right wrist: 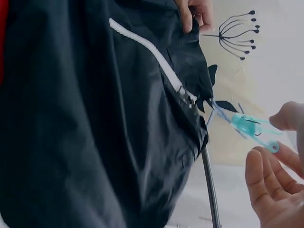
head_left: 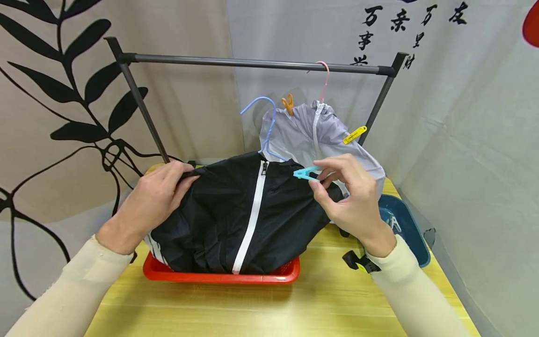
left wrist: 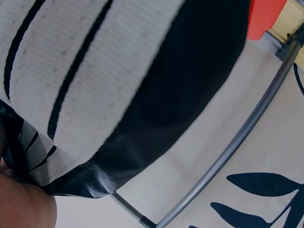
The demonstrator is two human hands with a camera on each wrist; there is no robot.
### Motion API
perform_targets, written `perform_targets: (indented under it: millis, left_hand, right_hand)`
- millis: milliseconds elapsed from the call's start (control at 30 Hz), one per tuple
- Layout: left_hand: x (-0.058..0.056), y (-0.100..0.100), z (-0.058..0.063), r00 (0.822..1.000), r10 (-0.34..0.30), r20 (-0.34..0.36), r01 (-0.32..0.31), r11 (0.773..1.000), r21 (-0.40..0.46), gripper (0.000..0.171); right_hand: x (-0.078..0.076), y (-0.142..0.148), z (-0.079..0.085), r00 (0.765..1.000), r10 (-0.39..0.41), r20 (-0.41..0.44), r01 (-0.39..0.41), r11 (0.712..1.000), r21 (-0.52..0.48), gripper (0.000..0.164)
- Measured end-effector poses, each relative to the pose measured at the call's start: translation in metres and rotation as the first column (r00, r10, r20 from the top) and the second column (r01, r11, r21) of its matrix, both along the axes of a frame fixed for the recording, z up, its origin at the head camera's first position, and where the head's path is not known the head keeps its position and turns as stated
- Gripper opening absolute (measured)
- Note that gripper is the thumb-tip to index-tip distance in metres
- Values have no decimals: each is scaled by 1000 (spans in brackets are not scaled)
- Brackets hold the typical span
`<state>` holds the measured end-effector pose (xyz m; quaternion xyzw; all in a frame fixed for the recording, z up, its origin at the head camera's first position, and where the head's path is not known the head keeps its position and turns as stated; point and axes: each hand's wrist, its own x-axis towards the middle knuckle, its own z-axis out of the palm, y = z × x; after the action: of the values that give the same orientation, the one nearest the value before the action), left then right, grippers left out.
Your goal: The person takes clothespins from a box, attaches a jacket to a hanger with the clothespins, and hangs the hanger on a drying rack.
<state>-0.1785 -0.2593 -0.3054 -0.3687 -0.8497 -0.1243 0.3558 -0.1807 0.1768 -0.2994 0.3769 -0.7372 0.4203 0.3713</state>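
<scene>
A black jacket [head_left: 214, 210] with a white front zip hangs from a blue hanger [head_left: 269, 126], its lower part over a red basket [head_left: 219, 278]. At the jacket's left shoulder, my left hand [head_left: 147, 201] pinches the fabric between thumb and fingers. White stripes on the sleeve [left wrist: 95, 85] fill much of the left wrist view. My right hand [head_left: 351, 196] pinches a turquoise clothespin [head_left: 305, 173] beside the jacket's right shoulder. In the right wrist view the clothespin [right wrist: 249, 125] appears close to the hanger, apart from the zip; whether it touches the hanger I cannot tell.
A dark metal rail [head_left: 252, 61] spans the back. From it a light grey jacket [head_left: 337, 133] hangs on a pink hanger [head_left: 324, 79], with an orange clothespin [head_left: 288, 104] and a yellow clothespin [head_left: 355, 135] on it. A blue basket [head_left: 404, 229] stands at the right on the wooden table [head_left: 337, 299].
</scene>
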Motion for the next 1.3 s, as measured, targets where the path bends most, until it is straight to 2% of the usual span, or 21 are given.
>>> perform_targets:
  millis: [100,233,333,467,567,633,733,967,1200,1300]
  left_hand:
    - [0,1,0,1000,-2,4,2,1000,-4,33]
    - [-1,2,-1,1000,-2,5,2,1000,-4,24]
    - [-1,2,-1,1000,-3,10,3,1000,-6,34]
    - [-1,4,0,1000,2,8,-2,1000,-20,25]
    - [-1,5,1,1000,8,5,-7,1000,-25,38]
    - [-1,6,1,1000,9,6,-9,1000,-24,40]
    - [0,6,1,1000,7,8,-7,1000,-23,39]
    - [1,6,1,999,21,34,-20,999,-35,24]
    - [2,8,2,999,29,41,-27,999,-42,36]
    - [3,8,2,999,24,42,-22,999,-44,32]
  right_hand:
    - [-3,-10,2,1000,7,-16,-7,1000,16,37]
    - [-6,-21,5,1000,26,-16,-26,999,26,37]
    - [-7,-29,7,998,55,10,-55,998,20,37]
    - [-10,-41,11,995,93,33,-94,996,13,38]
    - [-14,-51,16,994,104,15,-105,994,24,37]
    - [-17,-57,19,994,107,0,-107,994,35,36]
    - [-20,-66,24,993,121,-11,-120,992,43,36]
    - [-26,-87,35,985,174,-11,-173,983,58,34]
    - [-31,-107,41,977,209,-41,-207,977,57,26]
    - [-32,-114,43,977,201,-68,-197,978,67,22]
